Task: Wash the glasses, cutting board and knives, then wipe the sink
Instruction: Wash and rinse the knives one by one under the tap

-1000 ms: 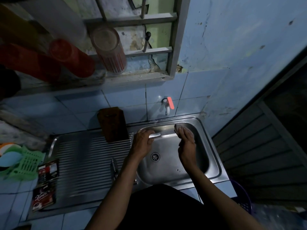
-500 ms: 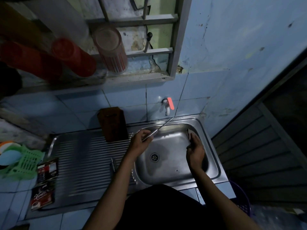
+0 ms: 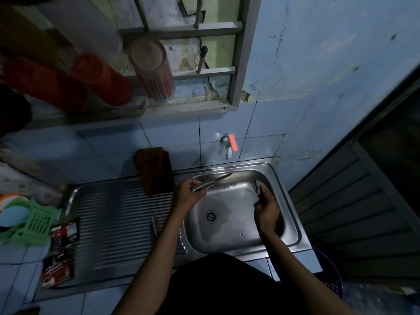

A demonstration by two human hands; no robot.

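Observation:
My left hand point(image 3: 189, 194) grips a steel knife point(image 3: 212, 181) by its handle, blade pointing right and toward the tap over the steel sink basin point(image 3: 229, 237). My right hand point(image 3: 267, 206) holds a small dark scrubbing pad point(image 3: 258, 186) against the basin's right wall. A dark wooden cutting board point(image 3: 154, 170) leans upright against the tiles at the back of the drainboard. A second steel utensil point(image 3: 155, 226), perhaps a knife, lies on the ribbed drainboard point(image 3: 109, 223). Upturned glasses, one clear with red stripes point(image 3: 152, 69) and a red one point(image 3: 102, 79), sit on the window ledge.
A white tap with an orange lever point(image 3: 229, 145) juts from the tiled wall above the basin. Green plastic basket point(image 3: 29, 223) and sachet packets point(image 3: 60, 253) lie at the left. A purple basket point(image 3: 329, 273) stands on the floor at the right, by a dark slatted door.
My right hand left the knife blade and moved with the pad to the basin's right wall. My left hand tilted the knife, tip now toward the tap.

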